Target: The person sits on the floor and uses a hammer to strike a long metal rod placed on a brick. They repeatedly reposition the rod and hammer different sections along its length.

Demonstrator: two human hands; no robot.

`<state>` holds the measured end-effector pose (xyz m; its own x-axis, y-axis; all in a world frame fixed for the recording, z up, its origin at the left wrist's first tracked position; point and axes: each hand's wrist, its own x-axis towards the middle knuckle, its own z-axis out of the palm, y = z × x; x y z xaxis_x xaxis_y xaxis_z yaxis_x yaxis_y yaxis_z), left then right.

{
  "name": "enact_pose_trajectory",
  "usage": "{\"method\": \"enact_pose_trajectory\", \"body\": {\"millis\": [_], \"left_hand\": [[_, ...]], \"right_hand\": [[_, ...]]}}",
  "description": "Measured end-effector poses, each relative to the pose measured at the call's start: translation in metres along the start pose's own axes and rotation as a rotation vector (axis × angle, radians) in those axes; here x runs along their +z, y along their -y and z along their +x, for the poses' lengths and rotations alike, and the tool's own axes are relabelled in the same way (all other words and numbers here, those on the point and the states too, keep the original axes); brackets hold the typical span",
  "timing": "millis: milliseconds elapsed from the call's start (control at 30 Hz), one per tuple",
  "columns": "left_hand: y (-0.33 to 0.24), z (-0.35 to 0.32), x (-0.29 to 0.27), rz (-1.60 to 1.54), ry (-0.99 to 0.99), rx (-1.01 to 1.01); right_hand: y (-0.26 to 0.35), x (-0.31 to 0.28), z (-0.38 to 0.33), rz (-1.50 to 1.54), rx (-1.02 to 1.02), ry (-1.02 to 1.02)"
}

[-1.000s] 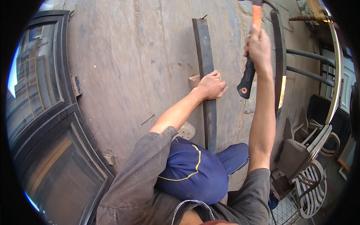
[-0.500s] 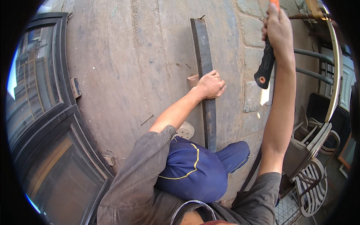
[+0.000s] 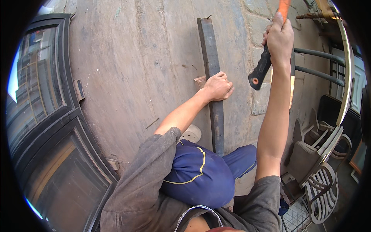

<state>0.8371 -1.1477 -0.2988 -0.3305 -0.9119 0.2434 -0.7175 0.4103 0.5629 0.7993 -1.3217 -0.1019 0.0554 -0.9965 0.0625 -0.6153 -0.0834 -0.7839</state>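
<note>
My left hand [image 3: 218, 86] is closed on the middle of a long dark wooden bar [image 3: 211, 48]. A nail [image 3: 209, 16] sticks out at the bar's far end. Beside my left hand, a small reddish-brown wood block [image 3: 200, 81] shows at the bar's left edge. My right hand [image 3: 281, 40] is raised at the upper right, wrapped round a hammer-like tool [image 3: 261, 67] with a black grip and an orange shaft. The tool's head lies beyond the picture's top edge.
A dark framed glass panel [image 3: 65, 85] stands along the left, with small wood blocks [image 3: 79, 90] at its edge. On the right are wooden chairs [image 3: 320, 191], grey-green rails [image 3: 320, 57] and a long pale strip [image 3: 345, 73]. My bent knee [image 3: 201, 181] is close to the bar's near end.
My right hand, with the tool in it, has moved a little to the left and slightly down. The left hand and the bar have hardly moved.
</note>
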Motion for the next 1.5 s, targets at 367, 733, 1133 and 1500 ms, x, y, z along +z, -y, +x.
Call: {"method": "enact_pose_trajectory", "body": {"millis": [367,733,1133,1500], "left_hand": [[0.006,-0.001,-0.005,0.007,-0.004,0.000],[-0.001,0.006,-0.004,-0.003,0.038,0.019],[-0.010,0.010,-0.003,-0.039,0.063,0.019],[-0.005,0.015,-0.004,-0.031,0.011,0.041]], "right_hand": [[0.006,0.005,-0.016,-0.041,0.042,0.061],[-0.018,0.017,-0.027,-0.146,0.134,0.294],[-0.075,0.049,-0.014,-0.626,-0.164,0.356],[-0.052,0.040,-0.020,-0.290,-0.130,-0.062]]}}
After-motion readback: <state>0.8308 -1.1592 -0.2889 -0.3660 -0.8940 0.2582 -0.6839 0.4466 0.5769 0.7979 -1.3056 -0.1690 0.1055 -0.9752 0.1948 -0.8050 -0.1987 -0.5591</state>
